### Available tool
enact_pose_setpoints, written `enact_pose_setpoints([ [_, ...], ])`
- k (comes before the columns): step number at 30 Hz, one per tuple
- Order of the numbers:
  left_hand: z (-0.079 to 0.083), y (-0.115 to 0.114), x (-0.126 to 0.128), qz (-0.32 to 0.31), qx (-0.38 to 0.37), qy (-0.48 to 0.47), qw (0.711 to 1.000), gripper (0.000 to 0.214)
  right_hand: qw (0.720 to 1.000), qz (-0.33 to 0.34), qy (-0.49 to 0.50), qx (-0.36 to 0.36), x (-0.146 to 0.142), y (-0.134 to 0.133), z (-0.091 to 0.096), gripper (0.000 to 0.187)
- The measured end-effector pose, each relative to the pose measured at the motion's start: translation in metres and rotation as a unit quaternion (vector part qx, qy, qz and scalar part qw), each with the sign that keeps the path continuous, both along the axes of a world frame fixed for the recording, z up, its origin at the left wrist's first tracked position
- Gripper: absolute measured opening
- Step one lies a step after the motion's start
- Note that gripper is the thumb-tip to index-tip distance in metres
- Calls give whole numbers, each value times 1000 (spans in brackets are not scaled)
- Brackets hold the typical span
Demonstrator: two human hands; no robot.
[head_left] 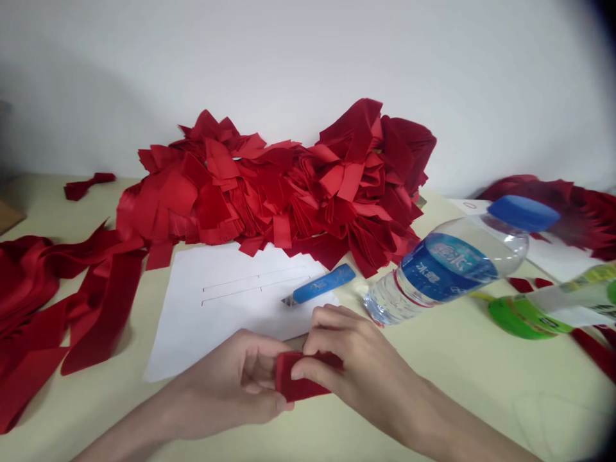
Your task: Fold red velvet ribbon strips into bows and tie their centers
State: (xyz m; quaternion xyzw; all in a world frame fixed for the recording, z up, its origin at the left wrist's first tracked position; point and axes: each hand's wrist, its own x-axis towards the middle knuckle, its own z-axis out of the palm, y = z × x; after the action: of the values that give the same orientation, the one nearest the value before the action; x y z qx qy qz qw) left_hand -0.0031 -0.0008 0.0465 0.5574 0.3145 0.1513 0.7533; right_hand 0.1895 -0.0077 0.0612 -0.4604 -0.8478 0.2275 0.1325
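Between my two hands, low in the middle of the head view, is a folded piece of red ribbon [299, 386]. My left hand [240, 378] is closed on its left end, thumb below and fingers behind. My right hand [341, 359] pinches it from the right, with the thumb over the front face and the fingers curled at the top edge. Just beyond lies a white paper sheet [183, 333] with ruled black lines. A blue utility knife [325, 284] rests across the sheet's right part, its tip toward the left.
A big heap of red ribbon pieces [269, 192] stands against the white wall. Long red ribbon [103, 314] trails at the left. A blue-capped water bottle [447, 263] stands right of my hands. A green roll of tape [524, 314] and more red ribbon [553, 205] lie farther right.
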Motion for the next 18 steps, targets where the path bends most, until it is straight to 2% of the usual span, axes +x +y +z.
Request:
enact_pose_setpoints([
  [4, 1, -2, 5, 26, -26, -31, 999, 19, 1000, -16, 0, 3, -6, 1, 5, 33],
  [6, 5, -3, 3, 35, -42, -26, 998, 20, 999, 8, 27, -25, -3, 5, 10, 28],
  [10, 20, 3, -19, 43, -63, -4, 997, 23, 974, 116, 95, -171, 19, 16, 18, 18],
  [12, 25, 10, -39, 64, -62, -1, 996, 24, 958, 132, 117, -226, 35, 20, 18, 13],
  [14, 26, 18, -60, 106, -56, 30, 992, 25, 949, 110, 142, -261, 51, 22, 15, 14],
  [17, 22, 27, -82, 184, -33, 96, 978, 26, 927, 19, 185, -327, 68, 21, 7, 21],
  [18, 20, 28, -86, 192, -30, 113, 974, 26, 915, -12, 199, -349, 71, 20, 4, 22],
])
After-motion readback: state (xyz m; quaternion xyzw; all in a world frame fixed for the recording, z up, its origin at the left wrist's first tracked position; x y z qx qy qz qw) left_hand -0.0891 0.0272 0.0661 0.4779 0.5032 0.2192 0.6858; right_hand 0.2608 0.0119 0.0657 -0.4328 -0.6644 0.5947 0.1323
